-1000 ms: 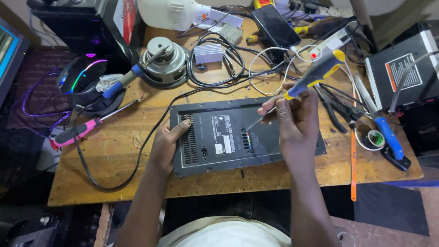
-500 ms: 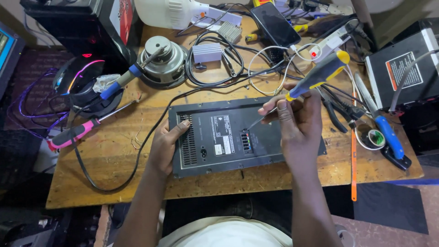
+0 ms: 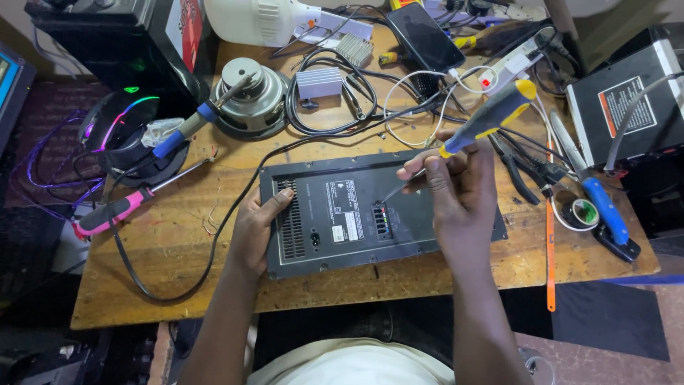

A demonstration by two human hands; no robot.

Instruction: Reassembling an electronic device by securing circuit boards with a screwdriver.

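Note:
A dark grey panel (image 3: pixel 342 246) of an electronic device lies flat on the wooden table (image 3: pixel 171 249), with vent slots at its left end and a row of small terminals near the middle. My left hand (image 3: pixel 260 224) presses on the panel's left end over the vent slots. My right hand (image 3: pixel 456 185) grips a screwdriver (image 3: pixel 491 114) with a blue and yellow handle. Its thin shaft slants down to the left, and the tip rests by the terminal row.
A pink-handled screwdriver (image 3: pixel 117 210) lies at the left. A soldering iron (image 3: pixel 192 125) leans on a round speaker magnet (image 3: pixel 256 100). Tangled cables, a phone (image 3: pixel 424 36), pliers (image 3: pixel 516 171), a tape roll (image 3: pixel 583 212), a blue-handled tool (image 3: pixel 605 210) and a black box (image 3: pixel 627 107) crowd the back and right.
Both hands stay on the panel and screwdriver. My head has shifted slightly, so the table sits a little differently in view.

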